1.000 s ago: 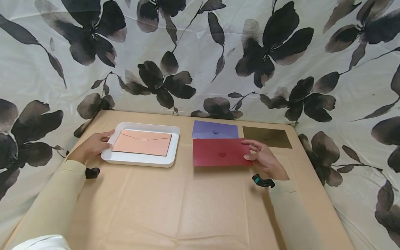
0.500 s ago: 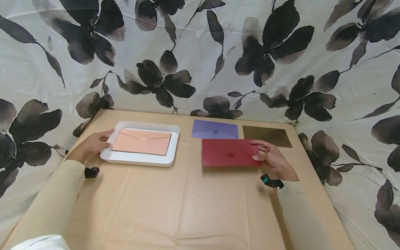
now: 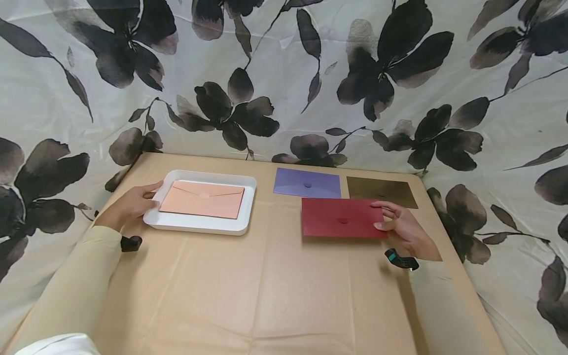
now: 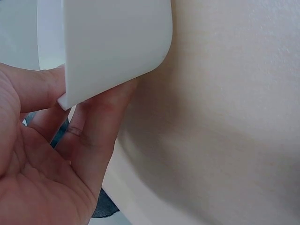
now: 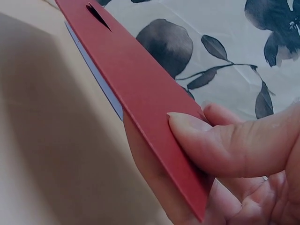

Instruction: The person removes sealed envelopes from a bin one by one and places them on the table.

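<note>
My right hand (image 3: 408,230) pinches a red envelope (image 3: 339,217) by its right end, thumb on the front face and fingers behind. In the right wrist view the red envelope (image 5: 126,79) is lifted off the table, its shadow below. My left hand (image 3: 132,207) holds the left end of a white tray (image 3: 199,228). The left wrist view shows the thumb on the tray rim and fingers under the tray wall (image 4: 117,42). A peach envelope (image 3: 201,203) lies in the tray. Behind the red envelope lie a purple envelope (image 3: 306,182) and a brownish-gold envelope (image 3: 381,190).
A tan cover with faint creases lies over the table (image 3: 248,291). Behind it and at both sides hangs a white floral cloth (image 3: 293,88). The purple and gold envelopes are side by side near the back edge.
My right hand has carried the red envelope to the right, from in front of the purple envelope toward the gold one. The left hand and tray stay in place.
</note>
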`<state>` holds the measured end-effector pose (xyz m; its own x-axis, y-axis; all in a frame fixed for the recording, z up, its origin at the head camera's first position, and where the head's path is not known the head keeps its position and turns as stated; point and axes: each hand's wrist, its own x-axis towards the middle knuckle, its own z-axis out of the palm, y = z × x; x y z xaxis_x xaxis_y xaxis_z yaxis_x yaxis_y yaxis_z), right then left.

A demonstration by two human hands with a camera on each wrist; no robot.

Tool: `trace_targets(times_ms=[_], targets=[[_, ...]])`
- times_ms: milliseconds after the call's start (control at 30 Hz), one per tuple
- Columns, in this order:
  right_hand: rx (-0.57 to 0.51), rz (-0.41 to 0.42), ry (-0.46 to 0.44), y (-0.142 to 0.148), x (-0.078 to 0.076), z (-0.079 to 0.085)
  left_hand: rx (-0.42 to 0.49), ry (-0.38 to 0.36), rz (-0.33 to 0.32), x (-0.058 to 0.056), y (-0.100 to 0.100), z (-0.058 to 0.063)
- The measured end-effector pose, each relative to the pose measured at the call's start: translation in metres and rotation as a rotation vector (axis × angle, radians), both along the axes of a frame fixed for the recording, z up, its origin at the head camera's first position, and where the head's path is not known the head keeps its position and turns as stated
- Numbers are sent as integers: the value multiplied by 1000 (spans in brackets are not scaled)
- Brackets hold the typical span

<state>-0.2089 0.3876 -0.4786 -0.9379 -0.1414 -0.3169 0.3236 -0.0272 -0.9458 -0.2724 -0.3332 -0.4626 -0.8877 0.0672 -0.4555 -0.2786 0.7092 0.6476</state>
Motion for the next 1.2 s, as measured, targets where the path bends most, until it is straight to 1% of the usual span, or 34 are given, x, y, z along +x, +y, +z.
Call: trace_targets(times_ms=[167,367,533,633,733,933,1200], targets=[[-20,3,-5,11,1,1,-16,-14,13,-1,1,1],[-51,2,0,23,3,1,-27,-9,16,-1,2,1],[-57,-10,-4,31,5,3,-8,5,12,1,1,1],[-43,-17,-12,34,7,5,2,10,6,2,1,1],[-39,-8,-12,37,9,6,8,11,0,1,2,1],[-47,10,-1,44,11,8,-4,9,1,3,4,3],[-55,-6,-25,56,13,9,-12,12,-6,3,3,3]])
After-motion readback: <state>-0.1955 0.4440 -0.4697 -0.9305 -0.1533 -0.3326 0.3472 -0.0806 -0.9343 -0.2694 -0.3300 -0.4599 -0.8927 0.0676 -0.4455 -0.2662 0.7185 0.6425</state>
